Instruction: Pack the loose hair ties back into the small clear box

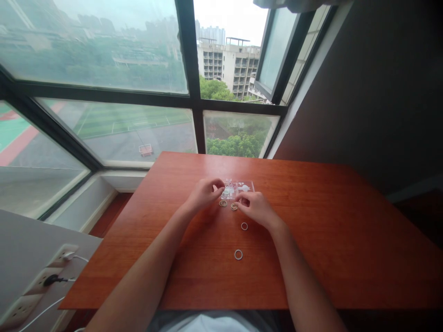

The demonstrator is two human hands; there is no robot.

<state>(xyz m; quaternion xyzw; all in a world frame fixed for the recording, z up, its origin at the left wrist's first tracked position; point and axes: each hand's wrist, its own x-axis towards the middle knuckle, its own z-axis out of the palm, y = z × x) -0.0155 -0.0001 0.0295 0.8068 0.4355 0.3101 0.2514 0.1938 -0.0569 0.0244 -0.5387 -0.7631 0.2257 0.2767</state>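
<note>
A small clear plastic box (pixel 254 186) lies with its lid folded open on the table, several ring-shaped bands showing inside its left half. At the box's left edge is my left hand (pixel 204 192), its fingers curled and thumb near the fingertips; what they hold, if anything, is too small to make out. My right hand (pixel 258 208) is bent just in front of the box. Its thumb and forefinger close at a small pile of pale rings (pixel 234 207). Beside that sits another pile of rings (pixel 223 203). Two single rings, one white ring (pixel 244 226) and a nearer white ring (pixel 238 254), lie flat.
The reddish-brown wooden table (pixel 346 240) reaches to large windows (pixel 138 124) at the back and left. A dark wall (pixel 374 92) slopes along the right. Wall sockets (pixel 44 279) with plugged-in cables are at the lower left, beside the table's edge.
</note>
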